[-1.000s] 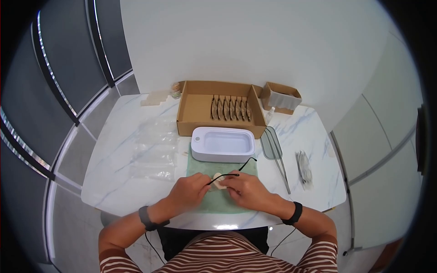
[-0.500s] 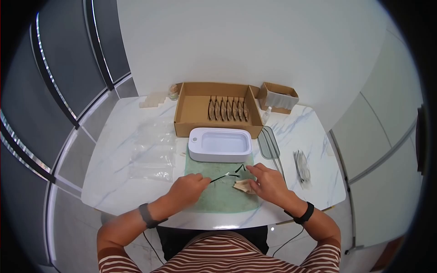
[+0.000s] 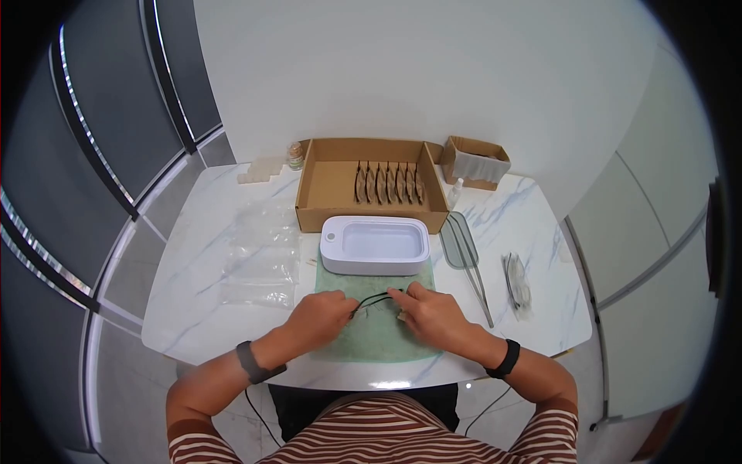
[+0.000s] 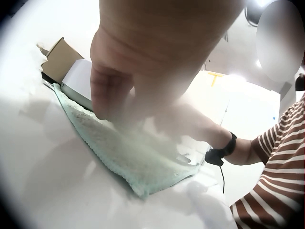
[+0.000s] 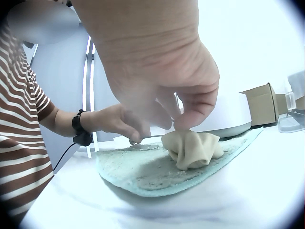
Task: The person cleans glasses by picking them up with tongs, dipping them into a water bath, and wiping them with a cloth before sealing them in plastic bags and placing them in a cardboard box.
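A pair of eyeglasses with thin dark temples (image 3: 374, 298) spans the gap between both hands, low over the green mat (image 3: 371, 340). My left hand (image 3: 321, 315) pinches the eyeglasses at their left side. My right hand (image 3: 434, 313) has its thumb and fingertips at the right ends of the temples. From under the right fingertips a crumpled beige cloth (image 5: 193, 149) bunches down close over the mat in the right wrist view. The lenses are mostly hidden by the left hand. In the left wrist view, blur covers the left fingertips.
Behind the mat stands a white ultrasonic cleaner (image 3: 375, 267). Beyond it, a cardboard tray (image 3: 325, 182) holds several glasses in a row. To the right lie long tweezers (image 3: 481, 290) over a grey lid (image 3: 456, 251) and bagged glasses (image 3: 516, 284). Clear plastic pouches (image 3: 263, 263) lie left.
My right hand moved right with the beige cloth, off the eyeglasses, then came back left to the temple ends. The temples, spread apart before, now lie close together. My left hand kept its grip.
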The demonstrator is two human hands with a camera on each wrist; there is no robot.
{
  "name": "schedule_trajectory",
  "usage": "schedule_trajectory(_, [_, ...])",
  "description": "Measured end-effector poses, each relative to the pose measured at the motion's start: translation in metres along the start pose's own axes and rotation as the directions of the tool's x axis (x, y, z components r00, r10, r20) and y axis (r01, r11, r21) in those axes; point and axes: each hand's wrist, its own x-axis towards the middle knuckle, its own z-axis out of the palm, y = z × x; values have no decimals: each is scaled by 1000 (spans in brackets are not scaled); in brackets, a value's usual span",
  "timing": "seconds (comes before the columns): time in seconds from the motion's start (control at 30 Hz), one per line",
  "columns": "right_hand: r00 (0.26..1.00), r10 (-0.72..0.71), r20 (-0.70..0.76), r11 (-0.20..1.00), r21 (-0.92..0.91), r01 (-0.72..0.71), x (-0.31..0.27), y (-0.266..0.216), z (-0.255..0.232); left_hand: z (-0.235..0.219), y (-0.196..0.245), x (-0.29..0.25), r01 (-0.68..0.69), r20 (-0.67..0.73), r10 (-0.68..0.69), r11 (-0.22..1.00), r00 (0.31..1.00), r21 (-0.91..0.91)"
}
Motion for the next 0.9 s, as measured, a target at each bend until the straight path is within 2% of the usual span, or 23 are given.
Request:
schedule_trajectory(0.03, [1000, 0, 0, 1000, 1, 0, 1, 0, 3, -1, -2, 0, 0, 1, 0, 1000, 1000, 0])
schedule_trajectory(0.1, [999, -46, 28, 999, -11, 46, 3, 1, 8, -4, -7, -1, 87, -49, -93, 989, 994, -121])
schedule_trajectory(0.23, [998, -29, 63, 999, -29, 31, 9, -6, 2, -12, -11, 4, 138, -130, -155, 982, 979, -131])
schedule_trajectory(0.33, [1000, -6, 29, 1000, -7, 6, 7, -7, -4, -10, 3, 13, 102, -106, -118, 984, 987, -143])
schedule_trajectory(0.4, [997, 72, -33, 997, 30, -71, 3, -4, -11, -5, 11, 18, 82, 22, -82, 997, 996, 2])
schedule_trajectory(0.5, [991, 105, -79, 994, 27, -103, -12, 8, -14, 7, 10, 23, 64, 93, -70, 996, 993, 58])
schedule_trajectory(0.63, [992, 123, -41, 988, 99, -118, -30, 22, -13, 8, 10, 28, 41, 152, -56, 994, 987, 98])
schedule_trajectory(0.7, [997, 68, -21, 984, 165, -63, -32, 26, -13, -1, 14, 29, 92, 97, -100, 993, 990, 79])
schedule_trajectory(0.73, [997, 72, -29, 983, 169, -66, -32, 25, -15, -4, 14, 29, 86, 102, -95, 993, 990, 84])
schedule_trajectory(0.8, [1000, 22, 13, 989, 149, -23, -31, 22, -20, -11, 15, 28, 157, 0, -157, 988, 988, -10])
schedule_trajectory(0.83, [1000, 21, 9, 988, 152, -22, -31, 21, -21, -15, 16, 28, 157, 2, -157, 988, 988, -5])
schedule_trajectory(0.9, [991, -11, 131, 998, 69, 2, -31, 20, -24, -22, 17, 27, 198, -34, -204, 971, 978, -137])
